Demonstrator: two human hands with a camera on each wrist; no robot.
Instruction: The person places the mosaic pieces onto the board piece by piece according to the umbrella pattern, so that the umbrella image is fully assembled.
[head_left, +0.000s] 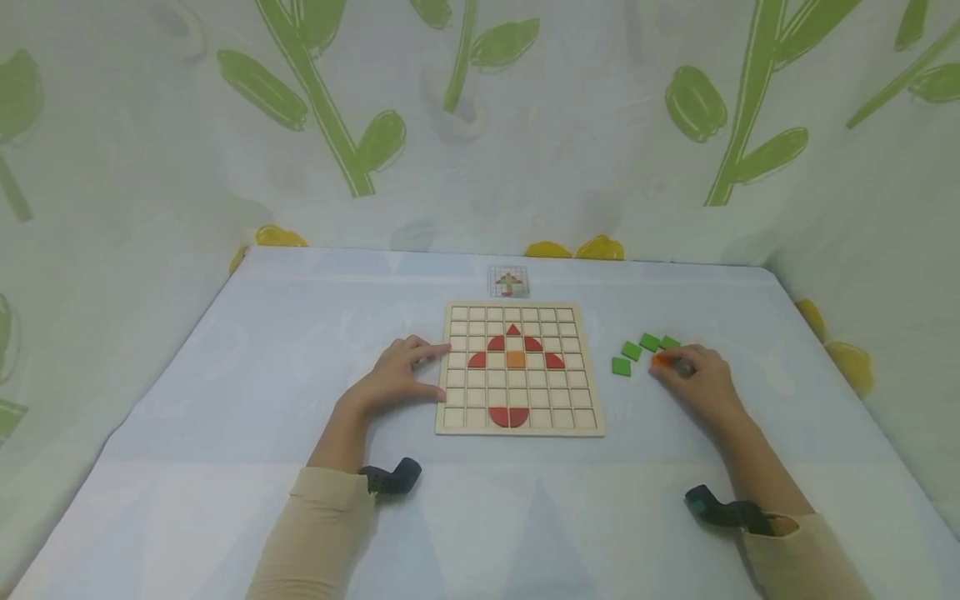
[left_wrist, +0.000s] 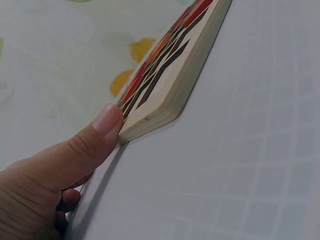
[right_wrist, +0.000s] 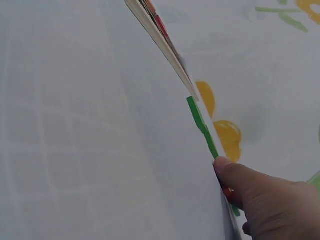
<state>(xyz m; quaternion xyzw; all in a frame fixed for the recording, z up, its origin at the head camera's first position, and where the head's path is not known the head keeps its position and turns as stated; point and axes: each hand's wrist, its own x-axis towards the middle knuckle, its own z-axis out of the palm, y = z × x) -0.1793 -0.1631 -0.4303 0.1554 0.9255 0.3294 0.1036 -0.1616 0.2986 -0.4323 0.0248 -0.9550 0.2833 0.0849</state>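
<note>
Tan sleeves (head_left: 311, 533), two, near side; my forearms (head_left: 337, 437) slant inward. Orange piece (head_left: 659, 362), one, right of the board (head_left: 536, 379), near green tiles (head_left: 632, 351), pinched in my right hand (head_left: 699, 379): probably light, stiff; best taken by its edges. My left hand (head_left: 393, 377): thumb and forefinger spread, touching the board's left edge.

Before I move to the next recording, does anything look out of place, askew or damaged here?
Nothing stands out. The wooden grid board lies flat, its red quarter-circle tiles and orange square sit within cells, and the green square tiles beside the board show no visible damage.
</note>
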